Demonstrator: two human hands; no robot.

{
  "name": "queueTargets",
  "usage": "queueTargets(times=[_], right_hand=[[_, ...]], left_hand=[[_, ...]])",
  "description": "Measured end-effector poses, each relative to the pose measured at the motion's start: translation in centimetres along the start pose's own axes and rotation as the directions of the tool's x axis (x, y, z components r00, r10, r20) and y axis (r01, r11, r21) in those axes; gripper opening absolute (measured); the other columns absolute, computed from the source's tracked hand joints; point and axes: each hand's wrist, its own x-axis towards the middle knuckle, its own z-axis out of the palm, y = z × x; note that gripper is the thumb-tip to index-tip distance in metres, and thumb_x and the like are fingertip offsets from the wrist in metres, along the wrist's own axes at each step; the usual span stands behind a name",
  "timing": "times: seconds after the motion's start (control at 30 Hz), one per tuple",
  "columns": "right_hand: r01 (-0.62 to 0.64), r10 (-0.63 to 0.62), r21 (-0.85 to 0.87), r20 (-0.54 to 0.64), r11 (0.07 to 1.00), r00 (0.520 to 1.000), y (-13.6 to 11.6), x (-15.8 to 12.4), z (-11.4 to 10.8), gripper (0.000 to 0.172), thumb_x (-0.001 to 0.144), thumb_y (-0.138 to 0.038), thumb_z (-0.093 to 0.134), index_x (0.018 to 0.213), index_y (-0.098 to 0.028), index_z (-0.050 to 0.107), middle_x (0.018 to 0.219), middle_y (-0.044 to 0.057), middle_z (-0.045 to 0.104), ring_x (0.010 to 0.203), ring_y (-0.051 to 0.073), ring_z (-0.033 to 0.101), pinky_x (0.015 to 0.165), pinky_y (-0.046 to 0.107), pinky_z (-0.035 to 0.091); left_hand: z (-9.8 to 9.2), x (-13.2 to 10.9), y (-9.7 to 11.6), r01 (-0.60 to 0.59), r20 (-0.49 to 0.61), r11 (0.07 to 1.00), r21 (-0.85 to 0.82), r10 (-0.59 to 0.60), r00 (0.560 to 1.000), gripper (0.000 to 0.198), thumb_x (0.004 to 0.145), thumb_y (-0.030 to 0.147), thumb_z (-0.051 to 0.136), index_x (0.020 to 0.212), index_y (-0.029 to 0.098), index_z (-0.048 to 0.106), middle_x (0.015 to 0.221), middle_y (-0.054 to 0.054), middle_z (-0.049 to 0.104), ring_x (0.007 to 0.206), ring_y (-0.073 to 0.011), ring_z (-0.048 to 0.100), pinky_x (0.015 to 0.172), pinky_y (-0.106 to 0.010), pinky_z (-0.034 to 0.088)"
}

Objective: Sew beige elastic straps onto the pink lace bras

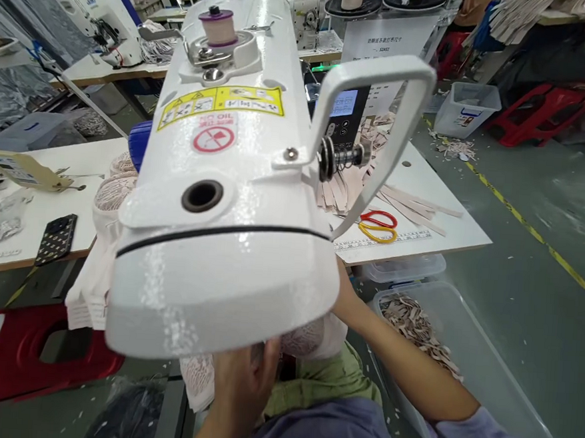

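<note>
A white sewing machine head [237, 288] fills the middle of the view and hides the needle area. Under its front edge, my left hand [244, 372] reaches up with bent fingers. The fingertips and whatever they hold are out of sight. Pale pink lace fabric [198, 379] hangs just left of this hand, and more lace fabric [309, 340] shows to its right, over my lap. My right hand [343, 292] goes in behind the machine head from the right. Only its wrist side is visible; its fingers are hidden.
Red-and-yellow scissors [379, 225] and a ruler [396, 241] lie on the white table [451, 237] beside fabric strips [418, 208]. Left are stacked lace pieces [114, 196], a phone [57, 237] and a red stool [17, 353]. A clear bin [492, 366] with scraps stands right.
</note>
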Motion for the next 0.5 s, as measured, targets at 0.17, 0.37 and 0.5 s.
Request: queueTargets(times=[0.17, 0.37, 0.5], right_hand=[[-0.033, 0.040, 0.087, -0.079, 0.996, 0.996, 0.6, -2.5, -0.5, 0.013, 0.091, -0.029, 0.056, 0.099, -0.021, 0.062, 0.103, 0.007, 0.062, 0.070, 0.015, 0.056, 0.071, 0.031, 0.051], [-0.028, 0.034, 0.102, -0.062, 0.994, 0.997, 1.1, -4.6, -0.7, 0.011, 0.093, -0.026, 0.054, 0.098, -0.021, 0.062, 0.100, 0.006, 0.061, 0.076, 0.015, 0.058, 0.069, 0.030, 0.049], [0.024, -0.020, 0.080, -0.060, 0.997, 0.998, 1.1, -5.2, -1.0, 0.011, 0.093, -0.028, 0.055, 0.096, -0.021, 0.063, 0.095, 0.005, 0.061, 0.078, 0.016, 0.059, 0.071, 0.030, 0.050]], left_hand=[[0.6, -1.0, -2.2, 0.189, 0.083, 0.977, -0.099, -0.181, 0.980, 0.030, 0.097, 0.040, 0.046, 0.117, 0.022, 0.059, 0.092, -0.009, 0.061, 0.090, -0.0263, 0.060, 0.075, -0.037, 0.049], [1.1, -1.2, -2.7, 0.433, 0.140, 0.864, -0.258, -0.410, 0.901, 0.033, 0.096, 0.047, 0.046, 0.109, 0.022, 0.061, 0.102, -0.010, 0.063, 0.099, -0.0265, 0.062, 0.080, -0.037, 0.052], [1.0, -0.8, -2.8, 0.539, 0.193, 0.778, -0.322, -0.503, 0.843, 0.037, 0.094, 0.052, 0.047, 0.104, 0.021, 0.062, 0.101, -0.010, 0.064, 0.093, -0.0253, 0.063, 0.087, -0.041, 0.052]])
